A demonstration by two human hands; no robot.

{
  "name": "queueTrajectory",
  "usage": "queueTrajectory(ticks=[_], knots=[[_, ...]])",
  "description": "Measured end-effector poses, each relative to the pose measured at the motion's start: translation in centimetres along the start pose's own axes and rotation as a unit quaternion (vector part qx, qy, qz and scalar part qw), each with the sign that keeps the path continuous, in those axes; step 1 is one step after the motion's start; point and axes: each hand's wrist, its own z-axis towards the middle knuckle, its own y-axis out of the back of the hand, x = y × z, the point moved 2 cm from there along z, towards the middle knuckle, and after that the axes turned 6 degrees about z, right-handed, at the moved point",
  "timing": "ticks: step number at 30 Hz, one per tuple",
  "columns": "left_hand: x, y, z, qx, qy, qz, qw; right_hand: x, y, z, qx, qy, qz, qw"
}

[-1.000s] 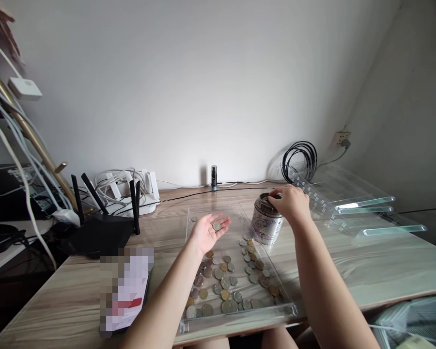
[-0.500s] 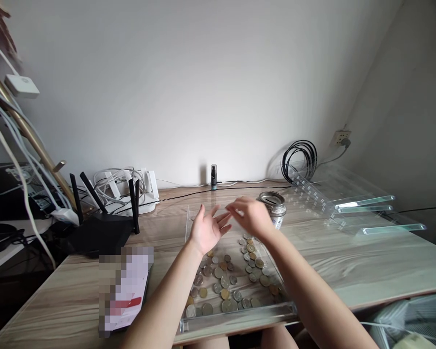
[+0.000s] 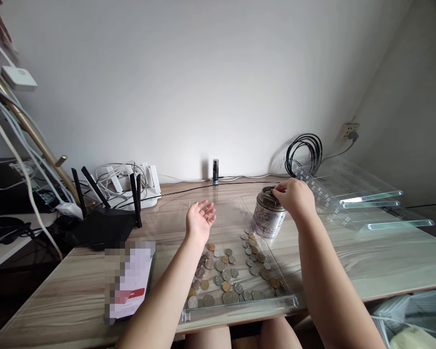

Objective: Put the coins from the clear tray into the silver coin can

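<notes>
My left hand (image 3: pixel 199 220) hovers over the clear acrylic tray (image 3: pixel 236 312), palm turned up and fingers apart, loosely curved; no object shows in it. Coins (image 3: pixel 225 274), silver and gold coloured, lie spread over the tray in two loose groups. Beyond the tray's right edge stands a round metal coin tin (image 3: pixel 269 218) with a floral pattern and a dark slotted lid. My right hand (image 3: pixel 294 196) is at the top of that tin, thumb and fingers pinched together at the lid. Whatever is between those fingertips is too small or hidden to make out.
A phone (image 3: pixel 131 286) with a partly blurred screen lies left of my left forearm. Behind it sit a black router (image 3: pixel 105 225) and a white router (image 3: pixel 145 194) with tangled cables. A small dark bottle (image 3: pixel 215 172) stands by the wall. Clear acrylic pieces (image 3: pixel 370 198) and coiled black cable (image 3: pixel 304 155) are right.
My right hand has moved from beside my left fingers rightward to the tin's lid. My left hand has stayed over the tray, its palm still up. The view has shifted slightly.
</notes>
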Motion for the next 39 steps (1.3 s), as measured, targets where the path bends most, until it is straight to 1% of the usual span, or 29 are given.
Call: queueTrajectory(ticks=[3, 4, 5, 7, 8, 9, 10, 11, 12, 13, 14, 16, 17, 18, 19, 20, 21, 22, 24, 25, 27, 30, 31, 32, 33, 34, 36, 37, 39], knots=[[0.1, 0.1, 0.1, 0.0, -0.004, 0.01, 1.0, -0.6, 0.0, 0.2, 0.029, -0.003, 0.007, 1.0], [0.1, 0.1, 0.2, -0.002, -0.003, 0.014, 1.0, -0.5, 0.2, 0.2, 0.017, 0.009, 0.015, 1.0], [0.1, 0.1, 0.2, -0.006, -0.006, 0.019, 1.0, -0.1, 0.6, 0.1, -0.009, 0.026, 0.028, 0.999], [-0.2, 0.2, 0.3, -0.02, -0.037, 0.037, 0.998, 1.6, 1.4, -0.5, -0.071, 0.069, 0.075, 0.992], [-0.4, 0.2, 0.2, -0.028, -0.072, 0.051, 0.996, 2.9, 1.6, -1.0, -0.078, 0.086, 0.102, 0.988], [-0.8, 0.2, 0.1, -0.034, -0.119, 0.068, 0.99, 4.4, 1.4, -1.6, -0.059, 0.099, 0.124, 0.986], [-1.3, 0.2, -0.1, -0.039, -0.171, 0.086, 0.981, 6.1, 1.0, -2.4, -0.005, 0.112, 0.139, 0.984], [-1.9, 0.2, -0.3, -0.047, -0.222, 0.104, 0.968, 7.9, 0.1, -3.5, 0.082, 0.132, 0.144, 0.977], [-2.4, 0.2, -0.6, -0.055, -0.263, 0.118, 0.956, 9.5, -1.0, -4.7, 0.177, 0.155, 0.134, 0.963], [-2.9, 0.3, -0.8, -0.065, -0.291, 0.129, 0.946, 11.0, -2.3, -6.1, 0.271, 0.188, 0.114, 0.937], [-3.4, 0.4, -1.0, -0.071, -0.304, 0.143, 0.939, 12.1, -3.5, -7.6, 0.342, 0.23, 0.1, 0.906], [-3.7, 0.6, -1.2, -0.06, -0.291, 0.198, 0.934, 13.2, -5.5, -10.5, 0.429, 0.324, 0.088, 0.839], [-3.6, 0.7, -1.4, -0.04, -0.268, 0.243, 0.931, 13.2, -6.3, -11.7, 0.464, 0.349, 0.082, 0.81], [-3.3, 0.8, -1.6, -0.016, -0.237, 0.296, 0.925, 12.8, -6.7, -12.6, 0.486, 0.366, 0.08, 0.79], [-2.8, 1.1, -1.9, 0.008, -0.201, 0.352, 0.914, 12.4, -6.8, -13.4, 0.499, 0.373, 0.081, 0.778], [-2.1, 1.5, -2.2, 0.033, -0.163, 0.403, 0.9, 11.8, -6.7, -13.8, 0.501, 0.379, 0.088, 0.773], [-1.4, 1.9, -2.7, 0.045, -0.134, 0.445, 0.884, 11.3, -6.3, -14.1, 0.494, 0.387, 0.1, 0.773], [-0.8, 2.3, -3.2, 0.069, -0.114, 0.478, 0.868, 10.8, -5.8, -14.2, 0.483, 0.395, 0.114, 0.773], [0.2, 3.1, -4.2, 0.114, -0.091, 0.516, 0.844, 10.0, -4.6, -14.0, 0.466, 0.401, 0.125, 0.779], [0.5, 3.3, -4.8, 0.142, -0.093, 0.54, 0.824, 9.6, -4.1, -13.8, 0.463, 0.394, 0.12, 0.785], [0.8, 3.4, -5.7, 0.196, -0.092, 0.595, 0.774, 8.9, -3.4, -13.6, 0.473, 0.374, 0.099, 0.791], [1.3, 2.9, -7.1, 0.286, -0.065, 0.678, 0.674, 7.9, -2.8, -13.9, 0.514, 0.364, 0.088, 0.771], [1.5, 2.7, -7.6, 0.309, -0.062, 0.697, 0.644, 7.6, -2.7, -14.1, 0.523, 0.366, 0.09, 0.765], [1.8, 2.5, -8.0, 0.321, -0.067, 0.712, 0.62, 7.5, -2.5, -14.3, 0.526, 0.369, 0.092, 0.761], [2.0, 2.4, -8.4, 0.323, -0.082, 0.723, 0.605, 7.4, -2.4, -14.5, 0.525, 0.373, 0.093, 0.759], [2.2, 2.3, -8.8, 0.319, -0.103, 0.728, 0.597, 7.4, -2.3, -14.6, 0.523, 0.377, 0.09, 0.759], [2.6, 2.2, -9.2, 0.311, -0.136, 0.731, 0.592, 7.4, -2.1, -14.7, 0.525, 0.384, 0.076, 0.755], [2.7, 2.1, -9.4, 0.318, -0.136, 0.732, 0.587, 7.5, -2.1, -14.6, 0.533, 0.383, 0.065, 0.752], [2.8, 2.1, -9.4, 0.341, -0.107, 0.744, 0.564, 7.5, -2.0, -14.4, 0.554, 0.37, 0.043, 0.744]])
